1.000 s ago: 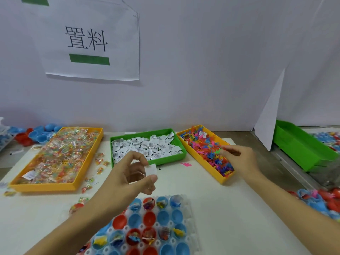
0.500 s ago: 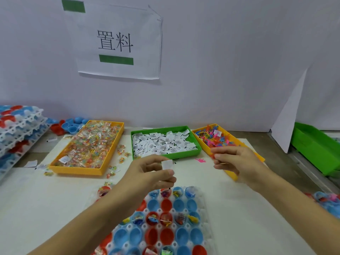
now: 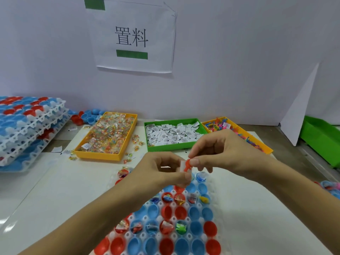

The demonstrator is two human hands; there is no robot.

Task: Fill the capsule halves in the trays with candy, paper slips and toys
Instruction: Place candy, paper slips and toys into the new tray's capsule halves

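Both hands now meet above the capsule tray: left hand pinches a paper slip, right hand pinches an orange toy against it.

A white paper slip and a small orange spiky toy are being pinched together above a white tray of red and blue capsule halves, some lying filled, others empty. Behind, candy, slips and toys are sitting in bins.
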